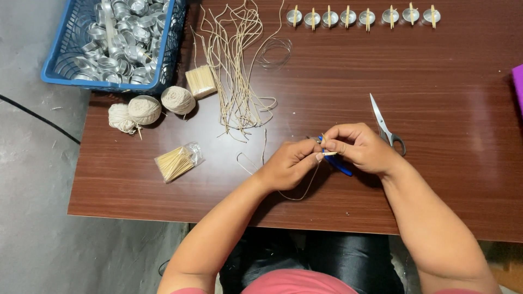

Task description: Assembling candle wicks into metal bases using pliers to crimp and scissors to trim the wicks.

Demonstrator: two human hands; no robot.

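Pinching together at the middle of the brown wooden table (436,163), the left hand (289,163) and right hand (359,147) are seen with fingertips closed on a short wooden stick (329,153) and a length of pale waxed wick (305,188), which loops down beneath the left hand onto the tabletop. A blue-handled tool (339,165) is partly hidden under the right hand, and whether it is gripped cannot be told. Scissors (384,126) are laid just beside the right hand. Further wick strands (237,76) are spread near the far edge, with three balls of string (146,109) and two bundles of sticks (177,161) to the left. A row of small metal cups (362,17), each crossed by a stick, is lined along the far edge, and a blue basket (54,71) of empty cups overhangs the corner.
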